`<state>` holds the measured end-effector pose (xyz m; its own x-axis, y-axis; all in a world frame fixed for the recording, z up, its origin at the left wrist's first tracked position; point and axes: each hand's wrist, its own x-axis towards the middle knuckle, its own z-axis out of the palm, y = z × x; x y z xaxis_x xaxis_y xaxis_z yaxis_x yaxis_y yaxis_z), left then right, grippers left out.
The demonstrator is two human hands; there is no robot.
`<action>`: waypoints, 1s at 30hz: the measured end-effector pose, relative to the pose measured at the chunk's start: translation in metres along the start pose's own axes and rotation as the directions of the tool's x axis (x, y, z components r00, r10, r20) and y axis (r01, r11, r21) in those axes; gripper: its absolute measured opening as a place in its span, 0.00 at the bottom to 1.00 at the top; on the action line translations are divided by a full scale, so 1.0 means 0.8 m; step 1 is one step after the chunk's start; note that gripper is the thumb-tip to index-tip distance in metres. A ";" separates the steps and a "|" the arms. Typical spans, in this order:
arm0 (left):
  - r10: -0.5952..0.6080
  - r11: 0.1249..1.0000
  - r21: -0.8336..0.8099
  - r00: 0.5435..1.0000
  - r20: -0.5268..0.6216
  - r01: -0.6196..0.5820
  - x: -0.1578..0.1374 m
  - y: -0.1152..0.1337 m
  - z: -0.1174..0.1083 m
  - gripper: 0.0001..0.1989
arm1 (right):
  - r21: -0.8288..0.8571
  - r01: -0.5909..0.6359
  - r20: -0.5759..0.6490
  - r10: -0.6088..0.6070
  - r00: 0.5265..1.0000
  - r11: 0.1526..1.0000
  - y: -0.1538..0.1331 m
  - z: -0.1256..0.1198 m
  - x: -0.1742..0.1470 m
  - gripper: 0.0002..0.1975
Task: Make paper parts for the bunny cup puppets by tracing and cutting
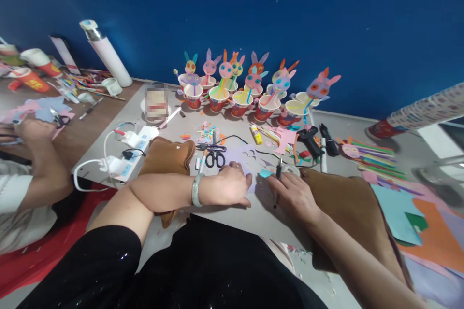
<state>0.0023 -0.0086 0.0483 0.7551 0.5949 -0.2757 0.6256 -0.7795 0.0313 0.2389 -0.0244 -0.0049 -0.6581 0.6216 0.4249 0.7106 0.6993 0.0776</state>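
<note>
My left hand (pixel 230 184), with a pale bangle at the wrist, rests on a lavender paper sheet (pixel 235 153) that has cut-out gaps in it. Its fingers are apart and I see nothing held in them. My right hand (pixel 295 195) is closed round a slim dark pen-like tool (pixel 278 172), held upright with a metal end on top. Beside those fingers lies a small teal piece of paper (pixel 266 173). Black-handled scissors (pixel 215 158) lie just beyond my left hand.
Paper cups with rabbit-faced figures (pixel 225 71) stand along the blue wall. A glue gun (pixel 311 144), glue stick (pixel 255 133), power strip (pixel 139 147) and brown cushions (pixel 340 212) surround the work spot. Coloured paper (pixel 431 231) lies right. A co-worker's hand (pixel 36 128) is at left.
</note>
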 end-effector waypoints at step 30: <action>0.422 0.907 0.092 0.883 -0.205 -0.412 0.007 0.000 0.023 0.30 | 0.278 -0.029 0.135 -0.009 0.991 0.960 -0.011 -0.016 -0.035 0.13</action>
<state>0.0028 -0.0091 0.0288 0.9710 0.2368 -0.0328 0.2383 -0.9697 0.0540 0.2540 -0.0526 -0.0056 -0.6924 0.6571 0.2981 0.6320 0.7516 -0.1889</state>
